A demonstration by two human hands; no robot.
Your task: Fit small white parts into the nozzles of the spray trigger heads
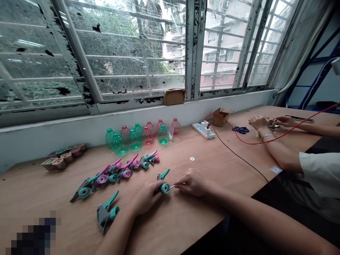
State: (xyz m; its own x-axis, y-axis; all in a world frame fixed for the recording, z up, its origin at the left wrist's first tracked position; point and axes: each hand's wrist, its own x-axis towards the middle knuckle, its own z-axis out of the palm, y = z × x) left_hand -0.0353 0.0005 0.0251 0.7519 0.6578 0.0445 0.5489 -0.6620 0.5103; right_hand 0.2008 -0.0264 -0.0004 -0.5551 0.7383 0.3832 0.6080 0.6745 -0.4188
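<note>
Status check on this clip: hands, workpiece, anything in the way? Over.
Left hand holding teal-and-gray spray head. Right hand gripping thin tool, tip at the teal collar. Nothing visibly blocking; loose trigger piece beside left forearm.

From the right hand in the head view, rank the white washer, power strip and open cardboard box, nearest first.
From the right hand:
1. White washer, just beyond it on the table.
2. Power strip, farther back near the wall.
3. Cardboard box, behind the strip, to its right.
</note>
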